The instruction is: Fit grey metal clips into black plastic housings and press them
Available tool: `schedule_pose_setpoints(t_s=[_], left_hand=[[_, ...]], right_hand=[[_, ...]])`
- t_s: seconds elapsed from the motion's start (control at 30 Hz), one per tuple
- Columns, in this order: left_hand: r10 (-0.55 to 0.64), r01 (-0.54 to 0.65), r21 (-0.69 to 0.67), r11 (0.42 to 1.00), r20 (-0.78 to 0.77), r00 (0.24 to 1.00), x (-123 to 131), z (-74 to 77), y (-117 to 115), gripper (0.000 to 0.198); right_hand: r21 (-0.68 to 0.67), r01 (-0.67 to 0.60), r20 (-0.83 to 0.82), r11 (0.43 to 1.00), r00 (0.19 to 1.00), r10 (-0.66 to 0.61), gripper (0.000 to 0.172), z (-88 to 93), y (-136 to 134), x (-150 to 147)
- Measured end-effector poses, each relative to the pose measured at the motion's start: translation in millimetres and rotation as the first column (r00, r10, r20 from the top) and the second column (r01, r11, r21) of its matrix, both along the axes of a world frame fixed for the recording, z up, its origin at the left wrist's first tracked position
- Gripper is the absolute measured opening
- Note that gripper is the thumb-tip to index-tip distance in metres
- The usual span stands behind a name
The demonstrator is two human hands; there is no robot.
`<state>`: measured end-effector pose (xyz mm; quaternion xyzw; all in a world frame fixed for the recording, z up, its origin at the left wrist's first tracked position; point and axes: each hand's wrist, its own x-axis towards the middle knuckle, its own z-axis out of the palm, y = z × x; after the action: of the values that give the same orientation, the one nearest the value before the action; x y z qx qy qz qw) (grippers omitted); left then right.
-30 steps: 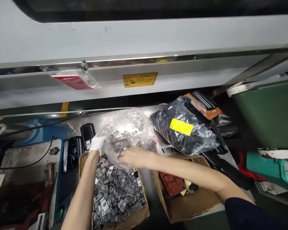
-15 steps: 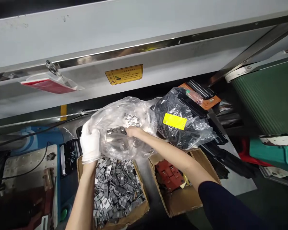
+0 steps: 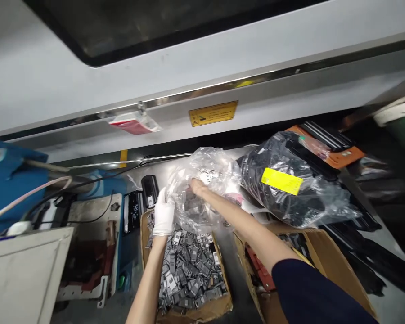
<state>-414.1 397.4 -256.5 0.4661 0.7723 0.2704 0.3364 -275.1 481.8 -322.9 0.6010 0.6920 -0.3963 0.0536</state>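
Observation:
My left hand (image 3: 164, 215), in a white glove, grips the left side of a clear plastic bag (image 3: 219, 177) that still has some small grey metal parts in it. My bare right hand (image 3: 196, 185) pinches the bag's upper middle, fingers closed on the film. The bag is held up, tilted over a cardboard box (image 3: 219, 308) filled with several small grey metal parts (image 3: 189, 265). Both forearms reach up from the bottom of the view.
A second cardboard box (image 3: 327, 265) with red parts stands right of the first. A large clear bag of black parts with a yellow label (image 3: 281, 181) lies behind it. Black blocks (image 3: 150, 191) and a metal fixture (image 3: 94, 211) sit to the left, under a grey machine housing (image 3: 189, 67).
Both hands have lifted the clear bag off the box, and they now hold it up over the box. The camera has swung left.

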Motion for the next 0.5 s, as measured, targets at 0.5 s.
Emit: schedule_pose_setpoints(t_s=[0.5], left_hand=[[0.13, 0.099, 0.442, 0.892, -0.459, 0.879, 10, 77.6, -93, 0.059]], right_hand=[[0.334, -0.124, -0.107, 0.934, 0.98, 0.168, 0.045, 123.4, -81, 68]])
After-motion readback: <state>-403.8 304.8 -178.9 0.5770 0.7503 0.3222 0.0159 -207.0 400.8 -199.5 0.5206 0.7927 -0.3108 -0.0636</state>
